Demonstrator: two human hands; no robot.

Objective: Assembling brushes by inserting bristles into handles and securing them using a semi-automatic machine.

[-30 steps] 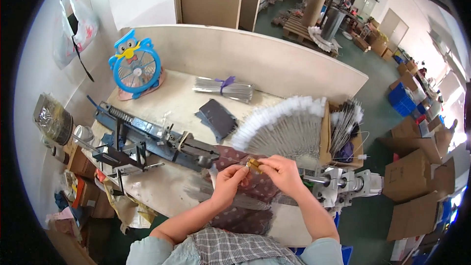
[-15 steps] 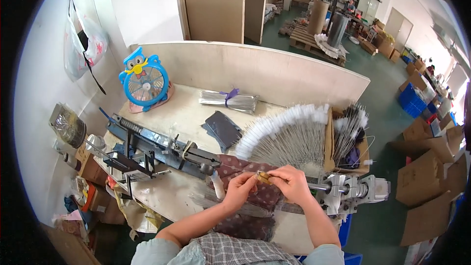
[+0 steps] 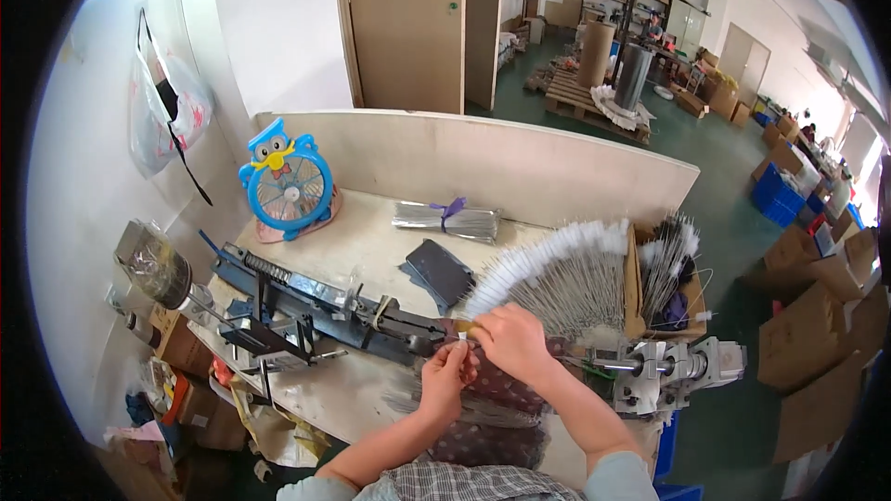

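Observation:
My left hand (image 3: 447,380) is closed, with a small white piece (image 3: 462,337) showing at the thumb and fingertips. Close beside it, my right hand (image 3: 512,341) bends over a small yellowish-brown thing (image 3: 464,326) pinched in its fingers; most of that is covered, so its kind cannot be made out. Both hands are above a brown dotted cloth (image 3: 501,394) at the bench's front. Just left of them ends a long dark metal fixture (image 3: 320,311). Behind the right hand, many thin wire brushes with white bristle tips (image 3: 557,269) lie fanned out.
A clamp-like metal machine (image 3: 682,373) stands at the right. Behind it is a cardboard box (image 3: 635,292) of more wire brushes. Dark pads (image 3: 441,274), a tied wire bundle (image 3: 445,220) and a blue fan (image 3: 290,187) occupy the bench's back, before a low partition (image 3: 520,167).
My hands have moved left, toward the fixture's end. The right hand has turned over the yellowish-brown thing, and the left now shows a white piece at its fingertips. The whole view has shifted slightly.

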